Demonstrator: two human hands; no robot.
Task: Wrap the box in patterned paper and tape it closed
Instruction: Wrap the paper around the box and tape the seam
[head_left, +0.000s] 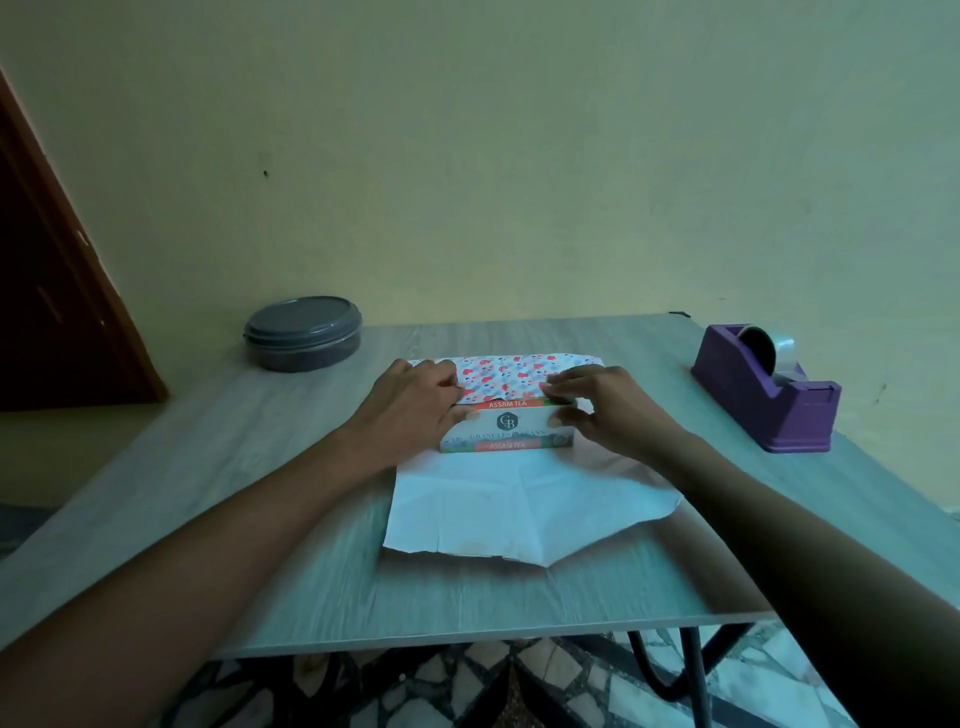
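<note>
head view: 1st fold in hand. left hand (415, 400) & right hand (602, 402) fingers pinch patterned paper (519, 375) flap onto box (506, 428) top. next: tape from dispenser (769, 395).

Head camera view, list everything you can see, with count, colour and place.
tea box: one, white with orange bands, table centre, on the paper
patterned paper: one sheet, white underside up, far flap with red and blue print folded over the box
tape dispenser: one, purple, holding a clear roll, far right
round container: one, grey, lidded, far left corner
table: one, grey wood grain
left hand: pressing the flap at the box's left end
right hand: pinching the flap at the right end
</note>
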